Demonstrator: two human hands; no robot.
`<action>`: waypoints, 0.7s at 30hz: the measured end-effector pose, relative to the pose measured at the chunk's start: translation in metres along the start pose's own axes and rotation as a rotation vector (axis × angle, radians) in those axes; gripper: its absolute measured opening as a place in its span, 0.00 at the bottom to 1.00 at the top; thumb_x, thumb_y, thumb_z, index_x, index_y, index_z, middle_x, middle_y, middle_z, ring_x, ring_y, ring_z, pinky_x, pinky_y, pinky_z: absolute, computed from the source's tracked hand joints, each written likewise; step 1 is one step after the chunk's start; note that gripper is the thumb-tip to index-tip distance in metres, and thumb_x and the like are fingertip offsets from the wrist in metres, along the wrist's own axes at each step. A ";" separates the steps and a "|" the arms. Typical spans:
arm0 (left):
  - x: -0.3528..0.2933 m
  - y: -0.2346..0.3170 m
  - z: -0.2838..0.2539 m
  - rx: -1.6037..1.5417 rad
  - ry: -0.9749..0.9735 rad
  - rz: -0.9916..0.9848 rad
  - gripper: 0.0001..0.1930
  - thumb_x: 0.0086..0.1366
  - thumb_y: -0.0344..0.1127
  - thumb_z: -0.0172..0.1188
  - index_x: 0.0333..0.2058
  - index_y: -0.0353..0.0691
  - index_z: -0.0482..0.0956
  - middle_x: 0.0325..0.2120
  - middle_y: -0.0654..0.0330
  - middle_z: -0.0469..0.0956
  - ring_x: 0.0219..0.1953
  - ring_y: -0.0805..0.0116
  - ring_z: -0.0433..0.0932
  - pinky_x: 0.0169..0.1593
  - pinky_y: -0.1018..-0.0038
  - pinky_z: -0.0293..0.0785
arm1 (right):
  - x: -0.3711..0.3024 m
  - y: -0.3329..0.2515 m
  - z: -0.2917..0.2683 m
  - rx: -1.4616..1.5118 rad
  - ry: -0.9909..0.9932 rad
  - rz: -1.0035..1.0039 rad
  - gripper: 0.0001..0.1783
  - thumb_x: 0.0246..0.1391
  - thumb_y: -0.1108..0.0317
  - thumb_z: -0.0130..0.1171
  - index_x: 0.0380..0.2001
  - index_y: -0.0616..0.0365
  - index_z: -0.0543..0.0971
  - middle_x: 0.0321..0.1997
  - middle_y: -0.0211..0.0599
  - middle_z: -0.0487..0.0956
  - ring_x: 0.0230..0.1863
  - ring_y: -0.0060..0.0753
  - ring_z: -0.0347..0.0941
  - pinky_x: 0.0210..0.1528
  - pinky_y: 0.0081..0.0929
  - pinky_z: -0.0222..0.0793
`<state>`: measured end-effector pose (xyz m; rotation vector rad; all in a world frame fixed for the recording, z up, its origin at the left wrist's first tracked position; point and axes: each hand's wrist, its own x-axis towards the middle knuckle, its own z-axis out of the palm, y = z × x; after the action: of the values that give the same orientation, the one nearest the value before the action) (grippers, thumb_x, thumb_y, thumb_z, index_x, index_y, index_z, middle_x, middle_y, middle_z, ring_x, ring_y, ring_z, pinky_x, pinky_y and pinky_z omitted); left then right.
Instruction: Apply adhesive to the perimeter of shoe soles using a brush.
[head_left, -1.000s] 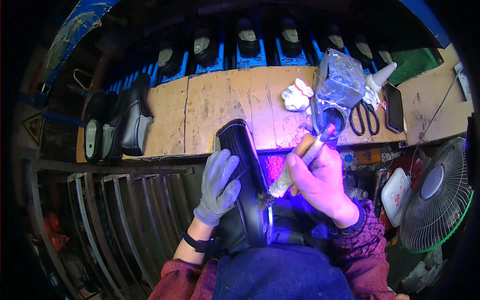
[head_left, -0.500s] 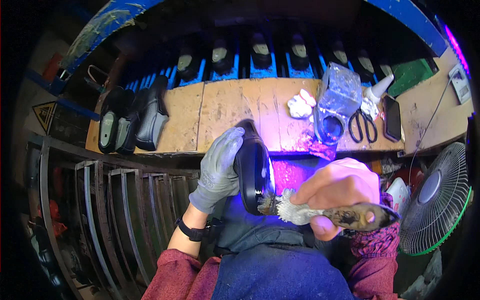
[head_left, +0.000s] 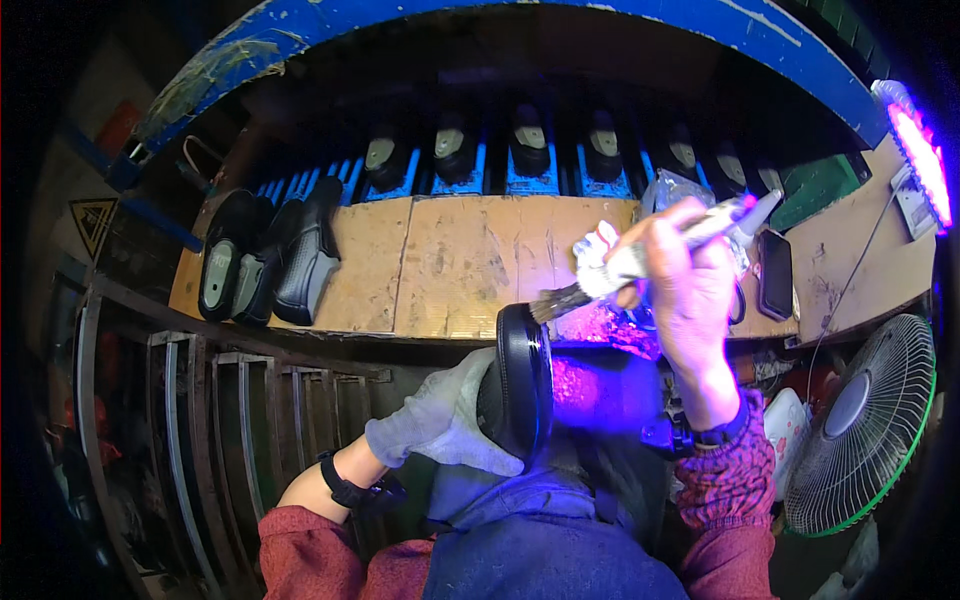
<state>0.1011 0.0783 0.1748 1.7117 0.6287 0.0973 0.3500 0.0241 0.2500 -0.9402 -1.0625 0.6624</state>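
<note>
My left hand [head_left: 440,415], in a grey glove, grips a black shoe upper [head_left: 517,375] by its lower end, above my lap. The shoe stands nearly upright in front of the bench, its shiny edge lit purple. In my bare right hand [head_left: 680,275] is a brush [head_left: 625,263] with a white wrapped handle, held tilted. Its dark bristles [head_left: 555,303] are at the shoe's upper end, touching it or very close. The right hand partly covers a plastic-wrapped block [head_left: 672,188] on the bench.
On the cardboard-covered bench [head_left: 460,255] lie several black shoes [head_left: 308,250] at left and a phone [head_left: 776,275] at right. Behind run blue supports [head_left: 530,178] carrying dark shoe forms. A fan [head_left: 860,420] and a purple lamp [head_left: 920,150] are at right, a metal rack [head_left: 190,440] at left.
My right hand has lifted the brush from the shoe's lower end up to its upper end. My left hand has shifted down with the shoe, now gripping its lower end.
</note>
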 end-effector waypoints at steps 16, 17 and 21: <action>0.042 -0.026 -0.017 -0.575 -0.067 0.075 0.31 0.54 0.30 0.59 0.59 0.31 0.67 0.47 0.56 0.77 0.47 0.69 0.77 0.54 0.73 0.73 | -0.049 0.064 -0.020 -0.143 -0.204 0.054 0.06 0.55 0.72 0.64 0.30 0.62 0.77 0.28 0.37 0.80 0.29 0.27 0.78 0.30 0.27 0.71; 0.045 -0.030 -0.017 -0.683 -0.026 -0.053 0.30 0.55 0.32 0.59 0.57 0.31 0.68 0.47 0.56 0.78 0.46 0.68 0.78 0.54 0.72 0.73 | -0.051 0.063 -0.023 -0.141 -0.228 0.112 0.07 0.56 0.70 0.64 0.29 0.62 0.77 0.29 0.37 0.81 0.28 0.26 0.78 0.29 0.28 0.71; 0.044 -0.033 -0.003 -1.003 0.327 -0.423 0.21 0.66 0.46 0.55 0.50 0.35 0.76 0.42 0.57 0.81 0.42 0.67 0.80 0.51 0.69 0.76 | -0.038 0.065 -0.056 -0.237 0.116 0.247 0.08 0.64 0.73 0.54 0.28 0.58 0.73 0.24 0.30 0.78 0.22 0.19 0.75 0.23 0.18 0.68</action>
<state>0.1259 0.1048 0.1328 0.5798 0.9591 0.3333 0.3869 0.0049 0.1656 -1.3149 -0.9421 0.6844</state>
